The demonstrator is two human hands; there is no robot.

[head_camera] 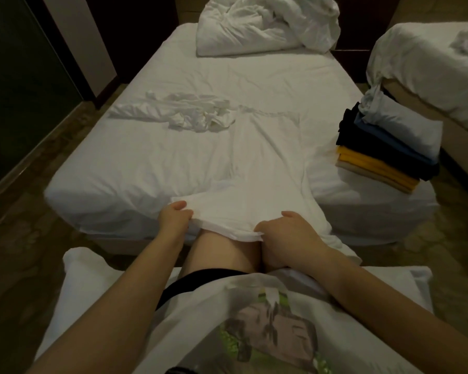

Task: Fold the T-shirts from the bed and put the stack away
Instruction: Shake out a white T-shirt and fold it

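A white T-shirt [265,163] lies spread lengthwise on the bed [135,163], its near end hanging over the foot edge. My left hand [173,215] pinches the near left corner of that end. My right hand [284,229] grips the near right part of the same edge, fingers curled round the fabric. Another white garment [189,114] lies crumpled further up the bed on the left. A stack of folded T-shirts [384,155] in beige, yellow, black, blue and pale grey sits at the bed's right corner.
A bunched white duvet [265,25] lies at the head of the bed. A second bed [430,66] stands on the right, close to the stack. My knees press against the foot of the bed. Dark floor [25,238] runs along the left beside a glass wall.
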